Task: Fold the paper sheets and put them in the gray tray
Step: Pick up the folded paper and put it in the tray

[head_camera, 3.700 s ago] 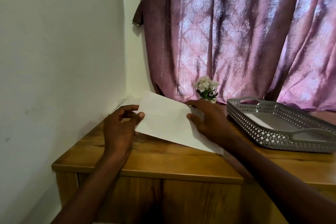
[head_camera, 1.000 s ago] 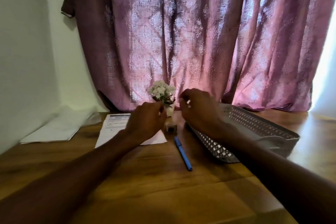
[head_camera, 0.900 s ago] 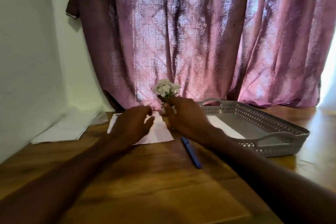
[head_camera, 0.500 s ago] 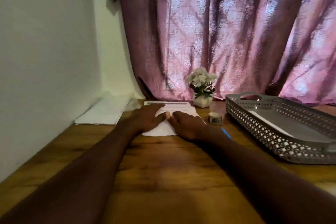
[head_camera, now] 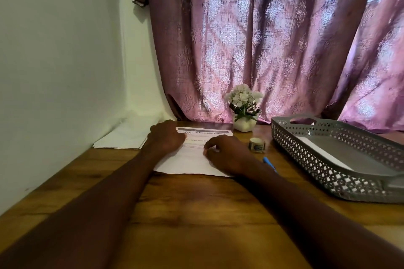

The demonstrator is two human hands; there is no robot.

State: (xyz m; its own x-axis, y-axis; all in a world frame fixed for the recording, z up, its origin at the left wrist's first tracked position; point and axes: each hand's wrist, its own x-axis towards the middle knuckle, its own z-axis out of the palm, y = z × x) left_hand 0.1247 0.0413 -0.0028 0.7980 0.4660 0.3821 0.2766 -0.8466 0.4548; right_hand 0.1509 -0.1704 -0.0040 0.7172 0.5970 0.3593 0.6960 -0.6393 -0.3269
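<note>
We find the wooden table (head_camera: 196,214) carrying, at its right, the gray tray (head_camera: 328,172), in which one white sheet (head_camera: 321,153) already lies. At the far left, against the wall, a stack of white sheets (head_camera: 122,141) waits, seemingly unfolded. Centre, a printed sheet (head_camera: 192,161) lies flat under both hands. The left hand (head_camera: 166,137) rests on its far left part; whether those fingers are straight or curled, we cannot tell. The right hand (head_camera: 227,155) presses the sheet's right side, fingers bent downward onto the paper, pinching nothing we can confirm.

We judge the fold of this sheet to be in hand. Next calls for bringing one edge over squarely, creasing it, then moving it right to the tray, clear of the tape roll (head_camera: 257,144) and blue pen (head_camera: 269,164).
</note>
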